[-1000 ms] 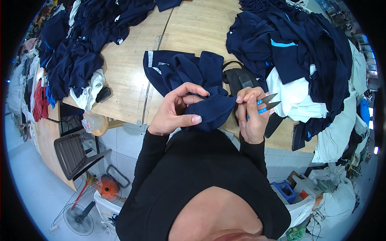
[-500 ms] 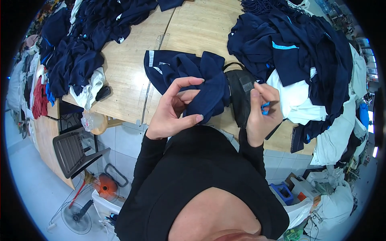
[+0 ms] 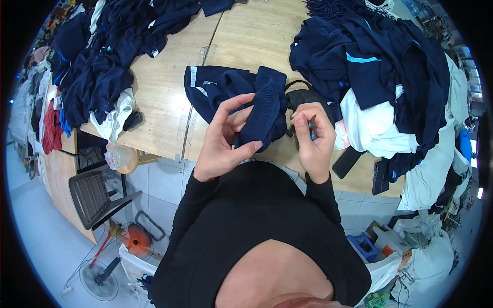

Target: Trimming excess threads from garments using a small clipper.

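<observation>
My left hand (image 3: 220,139) is curled around a bunched navy garment (image 3: 221,84) in front of me, its thumb and forefinger stretching a gathered edge (image 3: 263,110) of the cloth between them. To the right of that edge, my right hand (image 3: 314,141) is closed, thumb against forefinger. A small blue and dark tool (image 3: 313,127) shows in its grip; most of it is hidden by the fingers, and its kind cannot be made out. Whether the fingertips also pinch a thread is too small to see. Behind this hand lies a black pouch (image 3: 304,96) with a cord loop.
Navy garments with light-blue strips (image 3: 380,56) heap up on the right, above white cloth (image 3: 372,128). A dark phone (image 3: 348,162) lies near the table's front edge. More navy clothes (image 3: 102,77) cover the left. A grey chair (image 3: 90,197) and a fan (image 3: 97,277) stand at lower left.
My right hand has moved left toward the garment, uncovering the phone. In my left hand the cloth has turned, and its gathered edge now faces up.
</observation>
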Demonstrator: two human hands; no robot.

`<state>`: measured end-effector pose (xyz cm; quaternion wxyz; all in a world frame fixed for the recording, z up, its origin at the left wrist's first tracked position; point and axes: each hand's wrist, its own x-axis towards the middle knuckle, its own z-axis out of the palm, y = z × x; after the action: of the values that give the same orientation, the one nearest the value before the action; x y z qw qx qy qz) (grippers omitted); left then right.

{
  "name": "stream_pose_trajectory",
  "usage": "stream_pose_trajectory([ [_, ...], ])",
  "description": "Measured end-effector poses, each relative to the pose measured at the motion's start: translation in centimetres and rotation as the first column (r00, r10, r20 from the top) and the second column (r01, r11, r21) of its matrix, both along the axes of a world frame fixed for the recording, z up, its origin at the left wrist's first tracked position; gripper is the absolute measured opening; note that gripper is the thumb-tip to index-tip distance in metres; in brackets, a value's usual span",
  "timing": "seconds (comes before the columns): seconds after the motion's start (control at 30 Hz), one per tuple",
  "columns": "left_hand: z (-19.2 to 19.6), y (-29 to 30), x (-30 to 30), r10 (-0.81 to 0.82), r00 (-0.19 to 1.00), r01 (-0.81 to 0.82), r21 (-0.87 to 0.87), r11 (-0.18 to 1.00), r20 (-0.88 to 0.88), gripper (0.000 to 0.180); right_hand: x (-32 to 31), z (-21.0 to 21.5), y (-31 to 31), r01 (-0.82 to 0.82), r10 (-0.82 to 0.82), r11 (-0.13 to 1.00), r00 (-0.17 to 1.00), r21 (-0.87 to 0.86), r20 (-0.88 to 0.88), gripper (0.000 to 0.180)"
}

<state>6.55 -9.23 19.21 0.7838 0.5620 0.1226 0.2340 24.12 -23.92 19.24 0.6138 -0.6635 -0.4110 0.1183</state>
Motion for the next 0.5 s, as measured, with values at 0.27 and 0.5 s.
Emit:
stream_pose_trajectory([
  [0.27,-0.7,-0.7,2.0,0.229,0.973,-0.175,0.54,0.823,-0.034,0.057,-1.4,-0.4,-0.4,-0.089,0.135,0.989,0.884,0.122,-0.447,0.02],
  [0.5,-1.0,-0.9,1.5,0.259,0.962,-0.126,0.689,0.713,-0.093,0.028,-1.2,-0.4,-0.7,-0.07,0.146,0.98,0.886,0.184,-0.441,0.019],
])
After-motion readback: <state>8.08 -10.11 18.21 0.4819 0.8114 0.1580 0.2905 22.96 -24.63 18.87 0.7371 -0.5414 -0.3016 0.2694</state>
